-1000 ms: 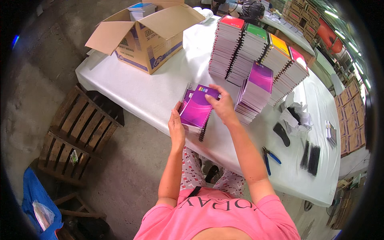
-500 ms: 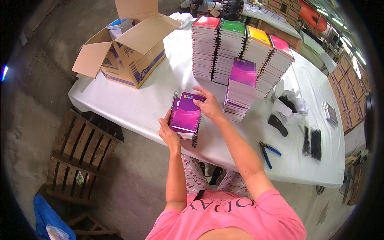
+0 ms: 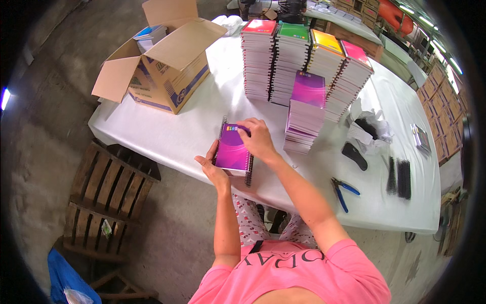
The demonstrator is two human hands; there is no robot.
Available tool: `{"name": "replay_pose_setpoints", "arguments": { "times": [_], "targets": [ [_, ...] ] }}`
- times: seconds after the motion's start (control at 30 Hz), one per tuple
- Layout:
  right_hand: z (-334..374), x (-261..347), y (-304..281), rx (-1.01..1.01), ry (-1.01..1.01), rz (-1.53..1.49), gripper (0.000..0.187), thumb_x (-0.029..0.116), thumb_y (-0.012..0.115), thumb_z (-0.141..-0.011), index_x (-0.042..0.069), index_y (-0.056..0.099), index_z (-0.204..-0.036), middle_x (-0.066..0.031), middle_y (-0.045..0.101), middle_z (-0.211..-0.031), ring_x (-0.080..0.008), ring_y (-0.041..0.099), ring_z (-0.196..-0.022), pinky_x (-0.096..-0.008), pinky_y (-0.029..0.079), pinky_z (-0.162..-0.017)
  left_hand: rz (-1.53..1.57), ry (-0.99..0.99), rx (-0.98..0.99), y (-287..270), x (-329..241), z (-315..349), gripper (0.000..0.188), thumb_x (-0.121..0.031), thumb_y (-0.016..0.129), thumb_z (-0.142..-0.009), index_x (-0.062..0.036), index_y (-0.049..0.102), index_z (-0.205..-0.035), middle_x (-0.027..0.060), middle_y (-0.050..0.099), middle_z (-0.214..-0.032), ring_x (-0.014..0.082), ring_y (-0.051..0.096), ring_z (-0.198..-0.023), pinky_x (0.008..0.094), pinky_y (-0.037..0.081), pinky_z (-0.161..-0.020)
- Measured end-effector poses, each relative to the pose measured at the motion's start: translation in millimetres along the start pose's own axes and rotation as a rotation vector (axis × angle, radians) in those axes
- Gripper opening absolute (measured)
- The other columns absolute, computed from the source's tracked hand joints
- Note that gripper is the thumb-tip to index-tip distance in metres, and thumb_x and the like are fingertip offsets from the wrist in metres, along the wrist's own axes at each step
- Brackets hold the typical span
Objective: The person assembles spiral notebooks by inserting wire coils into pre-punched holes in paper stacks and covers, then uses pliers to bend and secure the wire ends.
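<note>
A small pile of purple spiral notebooks (image 3: 233, 152) lies near the table's front edge, its top one squared over those beneath. Black wire coils run down its right side, and more coil shows at the upper left corner. My left hand (image 3: 215, 171) rests along the pile's left side with the thumb spread away; its fingertips are partly hidden. At the upper right corner of the top cover, my right hand (image 3: 259, 139) has its fingers bent in and closed at the cover's edge. A taller stack of purple notebooks (image 3: 305, 119) stands to the right.
Tall stacks of red (image 3: 257, 61), green (image 3: 291, 63), yellow (image 3: 326, 58) and pink notebooks (image 3: 353, 66) stand behind. An open cardboard box (image 3: 169, 83) sits back left. Blue-handled pliers (image 3: 344, 193), a black insole-shaped piece (image 3: 354, 156), crumpled paper (image 3: 377, 126) and black coils (image 3: 403, 179) lie right.
The top notebook has gone from slightly tilted and offset to lying flush on the pile. My right hand has shifted a little left and down, its fingers curling from a spread pose.
</note>
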State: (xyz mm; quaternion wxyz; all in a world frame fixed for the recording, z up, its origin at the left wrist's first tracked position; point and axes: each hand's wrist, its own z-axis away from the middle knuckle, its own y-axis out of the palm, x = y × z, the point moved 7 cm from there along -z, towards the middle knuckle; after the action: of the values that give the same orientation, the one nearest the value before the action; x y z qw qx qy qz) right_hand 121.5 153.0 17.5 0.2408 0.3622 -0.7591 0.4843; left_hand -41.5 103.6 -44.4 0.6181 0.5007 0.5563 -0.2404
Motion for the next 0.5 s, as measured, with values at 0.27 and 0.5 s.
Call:
{"name": "replay_pose_setpoints", "arguments": {
  "times": [0.27,0.5],
  "targets": [
    [28.8,92.0,-162.6,-0.619,-0.328,0.468,0.057,0.037,0.067,-0.08,0.015,0.05,-0.129,-0.0144,0.053,-0.116,-0.0308,0.05,-0.108,-0.0469,0.035,-0.09,-0.259,0.255,-0.188,-4.8,-65.8,21.1,0.062,-0.043,0.02,-0.101,0.0034,0.057,-0.118,0.0186,0.051,-0.126,0.024,0.048,-0.118,0.0392,0.035,-0.101],
    [-26.6,-28.0,-220.4,-0.029,0.316,0.237,0.095,0.046,0.075,-0.072,0.016,0.02,-0.143,-0.0203,0.059,-0.102,-0.0324,0.06,-0.084,-0.043,0.048,-0.076,-0.314,0.717,0.016,54.2,-141.4,74.2,0.03,-0.02,0.045,-0.097,0.0004,0.061,-0.111,0.0116,0.05,-0.119,0.0251,0.048,-0.117,0.038,0.038,-0.098]
  ]
}}
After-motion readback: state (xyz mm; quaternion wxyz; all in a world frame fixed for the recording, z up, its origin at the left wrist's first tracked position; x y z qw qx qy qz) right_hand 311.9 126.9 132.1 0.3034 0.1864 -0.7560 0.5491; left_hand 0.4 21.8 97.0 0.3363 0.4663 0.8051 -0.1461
